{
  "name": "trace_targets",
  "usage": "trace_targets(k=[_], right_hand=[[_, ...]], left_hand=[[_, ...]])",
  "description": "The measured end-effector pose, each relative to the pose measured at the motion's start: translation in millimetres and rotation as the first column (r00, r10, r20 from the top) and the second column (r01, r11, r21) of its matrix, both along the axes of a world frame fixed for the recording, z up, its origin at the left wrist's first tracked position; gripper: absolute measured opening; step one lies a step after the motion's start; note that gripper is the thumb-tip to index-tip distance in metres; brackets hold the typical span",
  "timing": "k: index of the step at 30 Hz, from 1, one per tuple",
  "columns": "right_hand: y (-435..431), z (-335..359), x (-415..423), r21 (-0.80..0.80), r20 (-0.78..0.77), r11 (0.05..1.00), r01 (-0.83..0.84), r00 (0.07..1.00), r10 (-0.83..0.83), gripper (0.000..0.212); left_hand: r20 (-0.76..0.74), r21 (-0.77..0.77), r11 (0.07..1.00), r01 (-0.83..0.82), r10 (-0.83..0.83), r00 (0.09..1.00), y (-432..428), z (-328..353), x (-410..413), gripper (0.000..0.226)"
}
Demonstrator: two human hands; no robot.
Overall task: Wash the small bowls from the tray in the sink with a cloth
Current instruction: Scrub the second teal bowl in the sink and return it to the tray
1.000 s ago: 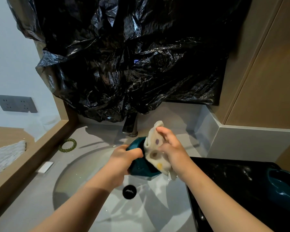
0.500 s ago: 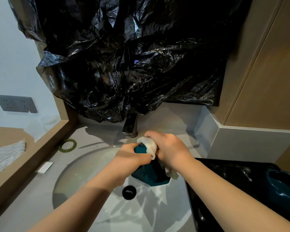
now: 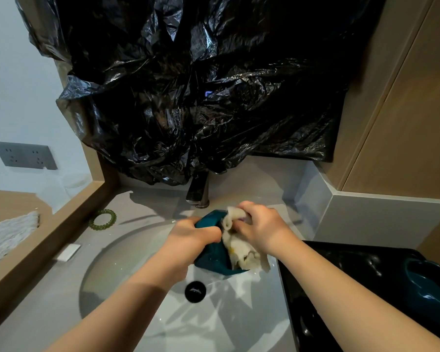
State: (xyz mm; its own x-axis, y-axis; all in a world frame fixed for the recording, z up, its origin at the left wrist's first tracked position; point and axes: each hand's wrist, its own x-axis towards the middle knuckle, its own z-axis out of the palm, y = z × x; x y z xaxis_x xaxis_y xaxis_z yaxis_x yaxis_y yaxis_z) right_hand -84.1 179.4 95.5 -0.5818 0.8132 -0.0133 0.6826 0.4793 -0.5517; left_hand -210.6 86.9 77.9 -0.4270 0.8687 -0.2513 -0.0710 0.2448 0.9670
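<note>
Two hands are at work over the sink [image 3: 127, 262]; the head view is the only one. The left hand [image 3: 188, 236] has its fingers curled over the near wall of a small bowl [image 3: 211, 260]. It holds the bowl tilted on its side above the drain [image 3: 195, 291], mouth turned right, likely so the other hand can reach in and run-off drops into the basin. The right hand [image 3: 262, 229] is clenched round a bunched cloth [image 3: 241, 247] and presses it against the bowl's inside and upper rim. A loose tail of cloth hangs past the lower edge. Bowl: deep teal, glossy glaze, wet sheen; exact outline is hard to tell under the hands. Cloth: pale cream, soft, sodden, with faint coloured spots. Basin: smooth, pale grey, rounded, flecked with water; the drain plug is black and round. The tap [image 3: 198, 189] is dark metal and stands just behind the hands; running water cannot be told. The tray [image 3: 328, 275] is black and shiny, just right of the basin, presumably to keep the reach short. A second bowl [image 3: 427, 283], same teal, sits at the tray's right end, partly cut off by the frame. A crinkled black plastic sheet [image 3: 188, 97] hangs above the tap. A green beaded ring [image 3: 98, 227] lies on the counter to the left. Judged step: scrubbing, with at least one bowl still to do.
</note>
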Motion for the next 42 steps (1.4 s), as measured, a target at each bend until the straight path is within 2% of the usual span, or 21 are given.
trace_targets(k=[3,5,7,9,11,15,18,19,21,22,23,25,27,29,32,34,36,39,41,42], right_hand=[[2,2,-2,0.071,0.222,0.997,-0.022,0.975,0.006,0.016],[-3,3,-5,0.134,0.299,0.991,-0.010,0.954,-0.031,0.017],[-13,0,-9,0.306,0.315,0.949,-0.072,0.948,-0.030,0.020],[-22,-3,-12,0.451,0.283,0.867,-0.213,0.955,0.087,0.030],[-23,-2,-12,0.433,0.232,0.873,-0.226,0.963,0.135,0.033],[-6,-15,-11,0.186,0.016,0.980,0.072,0.997,-0.076,0.016],[-3,-30,-13,-0.110,-0.208,0.959,0.262,0.937,-0.280,0.014],[-5,-36,-15,-0.251,-0.252,0.925,0.286,0.903,-0.348,0.015],[-15,-45,-17,-0.577,-0.286,0.766,0.284,0.808,-0.515,0.018],[-19,-49,-18,-0.684,-0.280,0.675,0.278,0.754,-0.594,0.016],[-21,-51,-18,-0.720,-0.280,0.630,0.291,0.709,-0.648,0.014],[-21,-50,-15,-0.628,-0.313,0.693,0.353,0.702,-0.640,0.012],[-23,-42,-10,-0.393,-0.326,0.821,0.414,0.772,-0.546,0.015],[-26,-31,-4,-0.131,-0.295,0.904,0.407,0.854,-0.428,0.022],[-33,-20,-1,0.239,-0.153,0.955,0.177,0.978,-0.143,0.038],[-33,-18,-3,0.326,-0.132,0.941,0.090,0.990,-0.049,0.044],[-26,-23,-3,0.250,-0.209,0.954,0.168,0.971,-0.116,0.039],[-18,-33,-3,-0.110,-0.313,0.929,0.353,0.875,-0.370,0.019],[-18,-42,-4,-0.395,-0.334,0.817,0.419,0.763,-0.553,0.006],[-19,-47,-5,-0.541,-0.354,0.734,0.411,0.680,-0.642,0.007]], left_hand=[[-0.111,0.012,0.999,0.036,-0.035,0.993,-2,-2,2,0.039],[-0.138,0.006,0.999,0.043,-0.042,0.990,-3,-3,5,0.041],[-0.135,-0.013,0.997,0.073,-0.075,0.988,-2,-3,8,0.027],[-0.128,-0.038,0.993,0.108,-0.112,0.985,0,-1,8,0.010],[-0.114,-0.038,0.995,0.096,-0.100,0.988,0,0,8,0.010],[-0.060,0.032,0.998,-0.047,0.049,0.997,1,-1,10,0.015],[-0.014,0.092,0.983,-0.158,0.160,0.987,0,-3,13,0.023],[0.004,0.112,0.977,-0.183,0.183,0.983,0,-3,14,0.021],[-0.009,0.139,0.969,-0.204,0.207,0.978,1,-4,16,0.020],[-0.032,0.142,0.971,-0.190,0.197,0.980,2,-4,17,0.023],[-0.064,0.138,0.977,-0.164,0.174,0.983,2,-4,18,0.027],[-0.165,0.114,0.990,-0.086,0.105,0.981,3,-3,18,0.028],[-0.289,0.073,0.997,0.008,0.014,0.957,4,1,16,0.029],[-0.392,0.015,0.996,0.089,-0.076,0.917,3,4,15,0.027],[-0.357,-0.023,0.990,0.140,-0.139,0.924,-1,4,15,0.033],[-0.282,0.010,0.993,0.122,-0.114,0.953,-2,-1,16,0.040],[-0.177,0.049,0.998,0.042,-0.032,0.984,1,-5,18,0.031],[-0.014,0.074,0.996,-0.057,0.058,0.998,5,-8,19,0.020],[-0.016,0.062,0.996,-0.062,0.063,0.998,7,-8,19,0.027],[-0.031,0.051,0.997,-0.062,0.063,0.998,8,-9,20,0.029]])
